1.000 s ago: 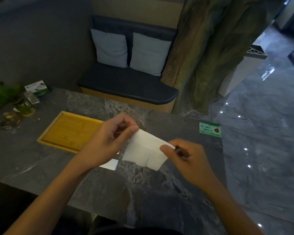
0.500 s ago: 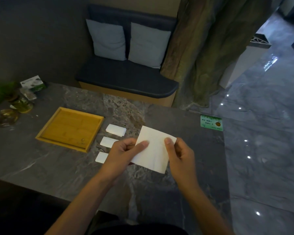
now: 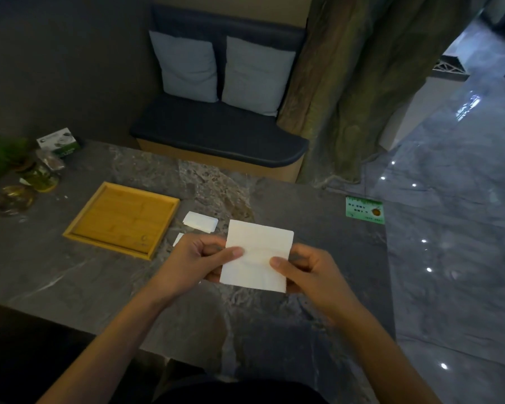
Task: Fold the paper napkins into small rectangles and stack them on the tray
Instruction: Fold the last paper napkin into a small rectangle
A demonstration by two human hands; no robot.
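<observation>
Napkin in hand: we hold a white paper napkin (image 3: 258,255) up above the grey marble table (image 3: 245,330), roughly upright and facing us, its lower half slightly creased.
Left hand: our left hand (image 3: 193,263) pinches the napkin's left edge, thumb pressed on the front face, the other fingers curled behind the sheet.
Right hand: our right hand (image 3: 309,272) pinches the right edge the same way, thumb tip on the front, fingers curled out of sight behind the paper.
Folded napkins: one small folded napkin (image 3: 201,221) lies flat on the table just right of the tray; the corner of a second folded piece (image 3: 178,239) peeks out beside our left hand, mostly hidden.
Tray: the wooden tray (image 3: 79,228) sits on the table left of the napkins, apart from our hands, with no napkin on it.
Table edge items: a green card (image 3: 365,210) lies at the far right corner; glass jars (image 3: 40,177) and a small box (image 3: 59,142) stand at the far left.
Behind the table: a dark bench (image 3: 216,135) carries two grey cushions (image 3: 222,71).
</observation>
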